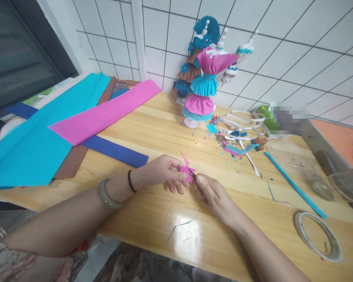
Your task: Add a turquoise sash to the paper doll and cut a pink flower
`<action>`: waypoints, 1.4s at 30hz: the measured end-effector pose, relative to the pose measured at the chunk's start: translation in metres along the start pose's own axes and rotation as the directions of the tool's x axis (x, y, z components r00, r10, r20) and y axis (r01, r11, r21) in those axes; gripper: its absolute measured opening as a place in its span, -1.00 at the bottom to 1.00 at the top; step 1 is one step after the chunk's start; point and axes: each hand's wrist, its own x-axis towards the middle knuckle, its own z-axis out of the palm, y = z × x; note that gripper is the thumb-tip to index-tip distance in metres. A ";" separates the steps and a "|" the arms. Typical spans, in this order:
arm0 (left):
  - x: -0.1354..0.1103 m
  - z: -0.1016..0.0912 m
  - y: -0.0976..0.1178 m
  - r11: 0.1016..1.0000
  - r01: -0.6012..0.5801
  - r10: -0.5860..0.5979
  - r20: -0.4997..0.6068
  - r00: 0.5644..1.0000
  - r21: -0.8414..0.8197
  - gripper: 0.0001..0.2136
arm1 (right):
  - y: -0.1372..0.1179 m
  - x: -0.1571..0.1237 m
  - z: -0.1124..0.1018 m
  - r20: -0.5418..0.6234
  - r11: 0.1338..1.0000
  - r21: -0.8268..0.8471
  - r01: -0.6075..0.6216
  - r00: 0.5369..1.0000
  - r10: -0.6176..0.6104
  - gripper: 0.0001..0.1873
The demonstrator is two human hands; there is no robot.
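Between the thumb and fingers of my left hand (171,172) is a small piece of pink crepe paper (186,172), held above the wooden table. My right hand (208,190) grips small dark scissors (192,172); their handles are mostly hidden by my fingers. The blades meet the upper edge of the pink piece. A thin pink sliver (184,157) sticks up from the cut. A thin blue-green strip (182,224) lies on the table just below my hands.
Folded turquoise (53,129), pink (108,111) and dark blue paper (114,150) lie at the left. Paper-skirted towers (202,78) stand near the tiled wall. Paper scraps (238,145), a turquoise stick (294,184), a tape roll (298,231) and a clear container (348,184) are at the right.
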 end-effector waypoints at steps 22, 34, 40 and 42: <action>0.003 0.003 -0.005 0.991 0.049 -0.049 0.002 0.999 -0.121 -0.70 | -0.003 0.000 0.000 -0.026 1.000 -0.018 -0.013 1.000 0.012 -0.55; 0.006 0.004 -0.010 0.989 0.071 -0.066 0.037 0.997 -0.131 -0.68 | 0.000 0.000 0.001 -0.027 0.999 0.002 -0.034 0.999 0.034 -0.55; 0.004 0.005 -0.007 0.989 0.075 -0.072 0.028 0.997 -0.128 -0.70 | 0.000 0.000 0.001 -0.026 0.999 -0.003 -0.039 0.999 0.039 -0.55; 0.003 0.005 -0.006 0.990 0.078 -0.075 0.025 0.997 -0.121 -0.69 | -0.001 0.000 0.001 -0.026 0.999 -0.005 -0.035 0.999 0.034 -0.55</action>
